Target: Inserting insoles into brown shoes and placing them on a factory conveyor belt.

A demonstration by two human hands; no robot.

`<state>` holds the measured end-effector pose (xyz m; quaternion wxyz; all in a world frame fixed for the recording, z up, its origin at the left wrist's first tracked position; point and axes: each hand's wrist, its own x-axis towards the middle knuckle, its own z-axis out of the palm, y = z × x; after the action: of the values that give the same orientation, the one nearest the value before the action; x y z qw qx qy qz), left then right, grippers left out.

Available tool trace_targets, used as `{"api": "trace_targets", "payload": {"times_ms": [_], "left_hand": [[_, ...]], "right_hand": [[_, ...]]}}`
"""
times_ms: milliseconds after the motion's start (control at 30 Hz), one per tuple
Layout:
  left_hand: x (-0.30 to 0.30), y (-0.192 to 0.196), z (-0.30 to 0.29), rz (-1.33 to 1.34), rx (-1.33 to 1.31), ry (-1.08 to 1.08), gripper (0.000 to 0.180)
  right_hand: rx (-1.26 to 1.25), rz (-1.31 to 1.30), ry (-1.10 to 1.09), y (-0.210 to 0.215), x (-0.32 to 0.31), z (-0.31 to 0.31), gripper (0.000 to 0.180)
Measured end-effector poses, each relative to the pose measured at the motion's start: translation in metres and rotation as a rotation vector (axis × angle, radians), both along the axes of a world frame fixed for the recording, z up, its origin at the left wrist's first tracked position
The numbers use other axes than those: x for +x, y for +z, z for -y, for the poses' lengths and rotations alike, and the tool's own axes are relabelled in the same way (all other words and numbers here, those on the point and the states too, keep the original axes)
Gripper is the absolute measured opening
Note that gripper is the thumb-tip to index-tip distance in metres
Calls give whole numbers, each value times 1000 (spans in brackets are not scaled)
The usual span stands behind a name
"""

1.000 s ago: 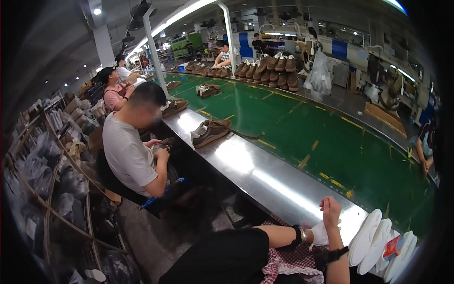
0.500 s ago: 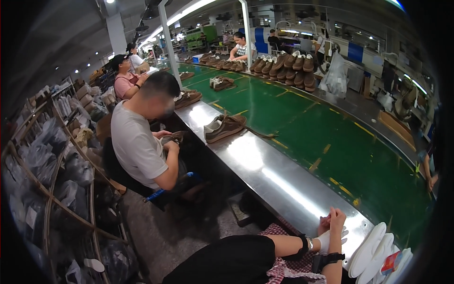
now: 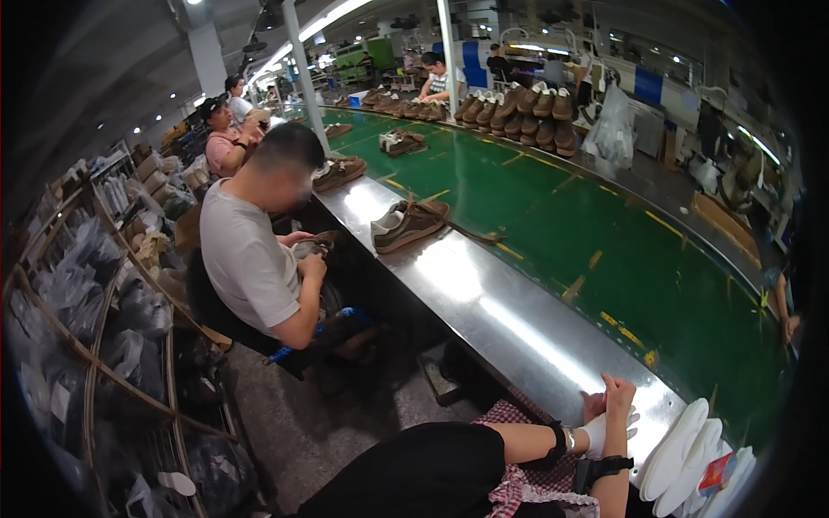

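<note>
At the lower right, my left hand wears a white glove, and some bare fingertips show beside it. Its gloved fingers stretch out past my right wrist, over the metal ledge. My right hand is bare and crosses in front of the left, its fingers curled together; whether they pinch anything is too small to make out. Close by on the ledge lie several white insole-shaped pieces, with a red and blue packet on them. Farther up the ledge sits a brown shoe with a loose lace.
A green line surface with yellow marks runs beside the ledge. Seated at my left, a co-worker holds a brown shoe. Stacked brown shoes stand across the line. Shelves with plastic bags line the far left. More people work farther back.
My view has shifted slightly. My hands stay crossed at nearly the same place, the right one's fingers curled a little more. The seated co-worker's shoe has risen slightly.
</note>
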<state>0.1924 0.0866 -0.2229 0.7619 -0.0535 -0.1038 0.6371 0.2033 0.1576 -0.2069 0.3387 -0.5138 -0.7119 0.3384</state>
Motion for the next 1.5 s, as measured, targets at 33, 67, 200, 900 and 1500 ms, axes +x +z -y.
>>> {"api": "trace_targets", "payload": {"times_ms": [33,67,200,900,1500], "left_hand": [[0,-5,1,35,93,34,48],[2,-3,-3,101,184,89,46],[-18,-14,-4,-635,231,105,38],[-25,27,4,-2717,1023,530,28],[-10,18,9,-2222,494,644,18]], "right_hand": [[124,26,12,5,-5,6,29],[248,58,3,11,-4,9,27],[-84,-319,122,19,-30,24,22],[-492,-1204,-95,31,12,2,47],[-259,-568,-28,21,1,5,28]]}}
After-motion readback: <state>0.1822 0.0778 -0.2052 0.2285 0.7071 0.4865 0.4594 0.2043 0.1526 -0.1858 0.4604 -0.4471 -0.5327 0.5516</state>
